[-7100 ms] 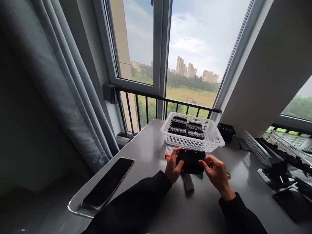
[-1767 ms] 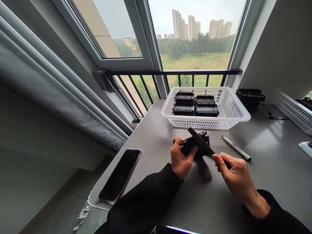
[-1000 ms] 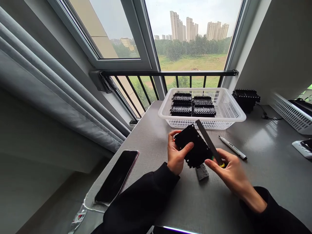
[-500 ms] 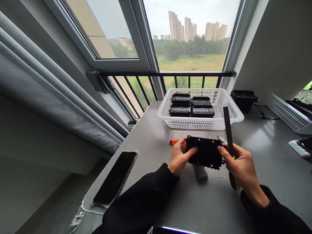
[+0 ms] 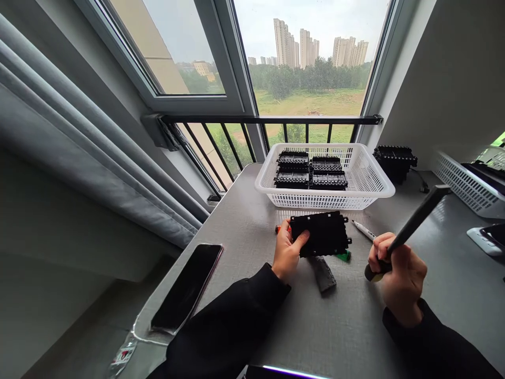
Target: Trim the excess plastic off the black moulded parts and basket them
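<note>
My left hand grips a flat black plastic panel by its left edge, thumb on the face, tilted above the table. Small tabs stick out along the panel's right side. To the right, my right hand is closed round the handle of a flat file, whose dark blade points up and right, apart from the panel. Below the panel lies a dark grey block. A green object and an orange one show partly from behind the panel and hand. A white marker lies between the hands.
A white plastic basket with several black plastic parts stands at the back. More black parts are stacked beside it. A phone lies near the table's left edge. Another basket is at the right.
My right hand has let go of the panel's right side, moved away to the right and turned the file to slant up-right. The panel has shifted slightly left and up in my left hand.
</note>
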`<state>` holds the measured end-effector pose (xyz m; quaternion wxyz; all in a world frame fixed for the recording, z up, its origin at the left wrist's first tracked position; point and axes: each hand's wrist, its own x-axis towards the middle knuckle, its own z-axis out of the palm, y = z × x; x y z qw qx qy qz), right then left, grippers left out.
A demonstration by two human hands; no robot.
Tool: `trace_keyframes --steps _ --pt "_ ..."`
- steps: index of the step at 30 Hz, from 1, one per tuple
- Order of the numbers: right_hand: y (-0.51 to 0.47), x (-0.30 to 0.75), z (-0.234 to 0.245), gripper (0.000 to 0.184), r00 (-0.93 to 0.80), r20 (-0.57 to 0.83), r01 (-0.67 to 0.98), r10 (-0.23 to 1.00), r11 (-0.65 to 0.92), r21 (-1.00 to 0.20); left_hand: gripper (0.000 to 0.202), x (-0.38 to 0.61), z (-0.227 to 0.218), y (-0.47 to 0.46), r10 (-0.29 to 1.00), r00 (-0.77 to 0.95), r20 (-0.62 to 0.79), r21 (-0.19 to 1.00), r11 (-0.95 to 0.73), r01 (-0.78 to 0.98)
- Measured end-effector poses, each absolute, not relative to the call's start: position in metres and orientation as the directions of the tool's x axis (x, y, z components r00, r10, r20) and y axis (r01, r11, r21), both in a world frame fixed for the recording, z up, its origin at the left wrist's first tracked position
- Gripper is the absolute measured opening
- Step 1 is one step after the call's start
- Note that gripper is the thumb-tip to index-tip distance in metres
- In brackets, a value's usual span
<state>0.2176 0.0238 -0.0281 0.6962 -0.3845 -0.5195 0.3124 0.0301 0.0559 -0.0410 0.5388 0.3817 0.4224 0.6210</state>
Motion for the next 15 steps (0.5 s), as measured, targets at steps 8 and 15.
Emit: trace_keyframes --steps 8,15 --pt "0.023 0.218 -0.042 0.056 0.152 0.458 0.042 0.876 0.457 -0.888 0.036 0.03 -0.042 0.059 0.979 -0.198 0.054 0.942 -0.116 -0.316" --pt "0.03 0.223 -0.039 0.053 -0.04 0.299 0.237 0.953 0.3 -0.924 0.036 0.03 -0.039 0.058 0.973 -0.223 0.058 0.942 -0.127 -0.311"
